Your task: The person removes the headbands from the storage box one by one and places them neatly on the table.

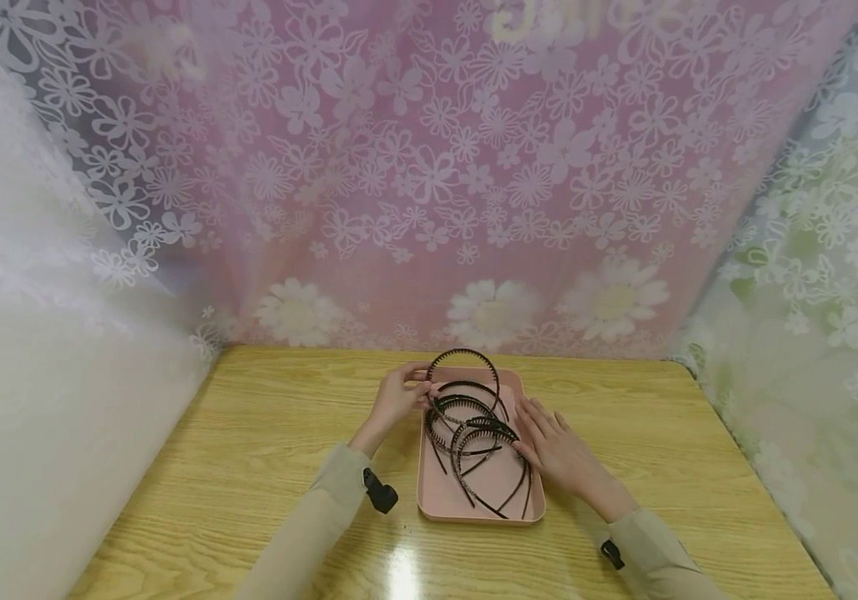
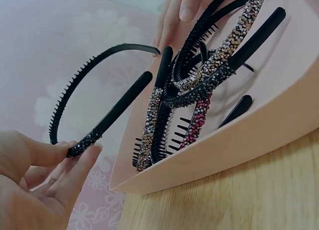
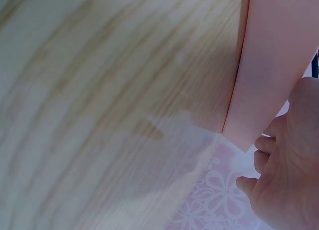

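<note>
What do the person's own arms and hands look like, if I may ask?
Long, light beige fabric sleeves end near the wrists, with a small black attachment by each cuff. The left hand and right hand are bare, without gloves.

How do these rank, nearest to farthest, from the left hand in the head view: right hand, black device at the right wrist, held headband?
1. Held headband: pinched by the left hand.
2. Right hand: at the pink tray's right side.
3. Black device: farthest right, beyond the right hand.
</note>
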The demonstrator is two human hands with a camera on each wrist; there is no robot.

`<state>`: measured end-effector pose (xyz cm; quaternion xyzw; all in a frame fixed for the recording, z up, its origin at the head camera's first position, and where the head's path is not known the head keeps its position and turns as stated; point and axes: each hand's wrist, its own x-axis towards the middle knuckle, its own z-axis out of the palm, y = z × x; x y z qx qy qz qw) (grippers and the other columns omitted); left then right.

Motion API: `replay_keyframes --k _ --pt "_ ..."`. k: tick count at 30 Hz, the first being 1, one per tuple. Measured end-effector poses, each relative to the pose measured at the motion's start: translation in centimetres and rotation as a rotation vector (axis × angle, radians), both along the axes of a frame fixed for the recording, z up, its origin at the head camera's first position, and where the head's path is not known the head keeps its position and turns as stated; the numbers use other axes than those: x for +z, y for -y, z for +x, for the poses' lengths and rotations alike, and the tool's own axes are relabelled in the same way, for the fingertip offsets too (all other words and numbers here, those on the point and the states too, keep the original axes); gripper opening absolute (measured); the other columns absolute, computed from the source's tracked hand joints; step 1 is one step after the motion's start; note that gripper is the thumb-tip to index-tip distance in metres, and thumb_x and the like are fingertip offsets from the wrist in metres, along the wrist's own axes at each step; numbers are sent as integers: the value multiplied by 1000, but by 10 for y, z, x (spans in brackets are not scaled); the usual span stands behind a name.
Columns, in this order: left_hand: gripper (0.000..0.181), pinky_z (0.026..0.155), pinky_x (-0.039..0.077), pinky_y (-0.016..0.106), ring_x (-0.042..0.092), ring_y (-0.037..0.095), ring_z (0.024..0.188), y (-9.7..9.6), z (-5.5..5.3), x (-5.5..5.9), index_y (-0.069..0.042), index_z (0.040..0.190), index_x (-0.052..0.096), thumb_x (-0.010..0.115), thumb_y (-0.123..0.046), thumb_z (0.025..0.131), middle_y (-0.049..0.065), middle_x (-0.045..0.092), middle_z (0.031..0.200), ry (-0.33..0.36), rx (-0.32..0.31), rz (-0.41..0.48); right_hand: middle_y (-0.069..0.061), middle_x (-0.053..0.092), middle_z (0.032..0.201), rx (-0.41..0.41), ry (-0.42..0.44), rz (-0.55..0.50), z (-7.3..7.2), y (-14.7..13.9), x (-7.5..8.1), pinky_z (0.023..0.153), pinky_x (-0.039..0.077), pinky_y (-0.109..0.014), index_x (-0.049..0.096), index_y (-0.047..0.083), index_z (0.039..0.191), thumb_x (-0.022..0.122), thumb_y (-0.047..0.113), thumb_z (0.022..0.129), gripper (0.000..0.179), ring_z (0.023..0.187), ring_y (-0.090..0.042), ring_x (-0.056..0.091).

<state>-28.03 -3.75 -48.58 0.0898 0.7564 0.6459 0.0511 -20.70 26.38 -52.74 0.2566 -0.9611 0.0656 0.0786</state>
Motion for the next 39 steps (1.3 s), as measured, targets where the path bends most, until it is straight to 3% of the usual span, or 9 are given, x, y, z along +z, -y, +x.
replay_keyframes --k 4,13,20,25,34,39 --pt "42 85 59 51 69 46 102 1 1 -1 3 139 58 62 5 98 29 63 123 10 0 5 -25 35 159 2 0 -6 0 0 0 117 29 -62 37 -8 152 56 28 105 63 149 -42 29" --pt "42 79 62 41 72 39 97 2 0 -3 2 140 57 62 3 98 32 60 127 7 -54 -28 -25 37 158 4 -20 -23 -1 -1 -1 116 30 -62 38 -8 152 57 29 104 64 148 -43 30" --pt "44 87 59 48 67 46 108 8 1 1 1 142 55 61 3 99 30 59 129 34 -57 0 -27 41 154 38 -61 -60 -1 -1 -2 112 33 -65 44 -9 148 58 29 103 61 145 -45 35" --pt "43 90 57 49 65 46 113 20 -3 2 2 142 55 61 2 99 28 61 128 24 -25 -10 -26 37 158 13 -18 -50 -1 0 -2 115 29 -63 38 -9 151 58 27 103 64 147 -43 31" --pt "43 86 60 35 68 40 110 52 -9 4 0 144 52 56 2 102 29 59 131 76 -1 96 -24 34 160 -9 7 -30 -2 0 -2 117 29 -62 35 -8 153 58 27 104 65 149 -42 28" --pt "45 92 58 43 69 36 109 74 -12 4 -2 146 50 55 3 102 29 57 134 81 28 86 -24 33 160 -8 9 -18 -2 0 -2 117 28 -62 35 -8 154 57 28 104 65 150 -41 27"
